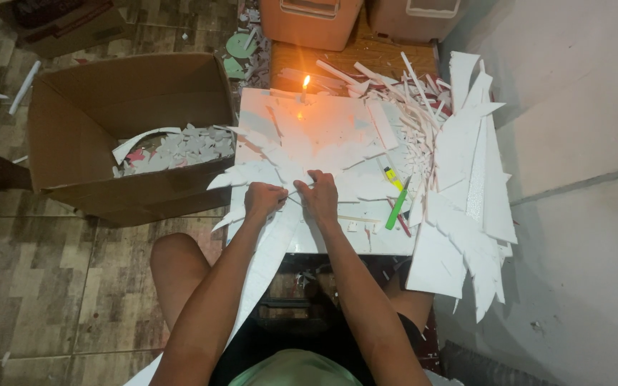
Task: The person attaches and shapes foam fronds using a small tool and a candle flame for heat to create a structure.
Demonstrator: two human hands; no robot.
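We note first the tiled floor (51, 286), brown and patterned, open at lower left. On it stands a large cardboard box (94, 114), flaps up, partly filled with white and pink foam offcuts (180, 150); its near wall hides what lies beneath them. Just beside the box is the white table (337, 239), square-edged, its front rim bare, its legs hidden under our knees. Along its right edge a heap of foam sheets (466, 214) overhangs toward the pale floor, jagged and pointed, some strips too tangled to tell apart. Two tubs (309, 21) are cut off at the top of the view.

At table centre lies the foam cutout (302, 154), flat, white, with spiky leaf-like points reaching over the left rim. The left hand (265, 199) and right hand (320, 191) meet at its near edge, fingers curled, each pinching the foam; what sits between the fingertips we cannot make out. A green cutter (397, 211) lies just right of the hands. A lit candle (305, 89) stands at the far edge, well apart.
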